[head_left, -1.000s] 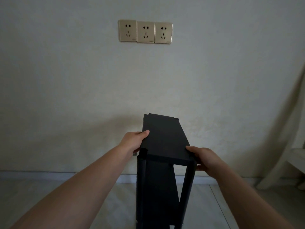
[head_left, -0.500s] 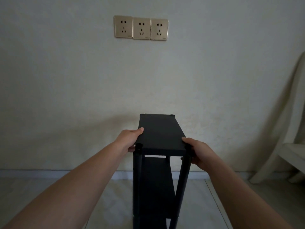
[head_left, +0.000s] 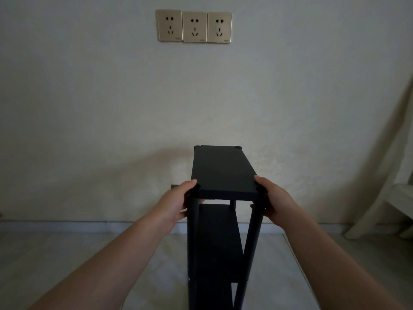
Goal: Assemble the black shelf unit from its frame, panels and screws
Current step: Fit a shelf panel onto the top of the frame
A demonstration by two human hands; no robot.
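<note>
Since 1 second ago the top panel (head_left: 222, 170) has come down from a tilt, with its near edge overhanging the posts, to lie flat and square on the frame, and both hands have slid to its 2 near corners. That suggests the panel is now seated on its 4 posts, so what is likely left is fixing it with screws; none are visible, and whether any are already in cannot be told.

Nearest, 2 bare forearms reach in from the bottom corners. The left hand (head_left: 176, 203) wraps the near left corner, thumb on the panel's top edge and fingers curled round the left front post (head_left: 192, 231) below. The right hand (head_left: 273, 201) mirrors it at the near right corner, thumb on top, fingers tucked behind the right front post (head_left: 253, 233), where they are partly hidden.

The black shelf unit (head_left: 218, 242) stands upright on the pale floor (head_left: 67, 253), narrow end toward the camera, running away toward the wall. It is matt black throughout, with round posts and thin flat panels. A lower panel (head_left: 220, 229) sits below the top one, and another level shows near the bottom edge. Small round caps mark the far corners of the top panel.

Beyond, the cream wall (head_left: 89, 108) carries 3 gold sockets (head_left: 194, 26) in a row. A pale curtain (head_left: 388, 153) hangs at the far right.
</note>
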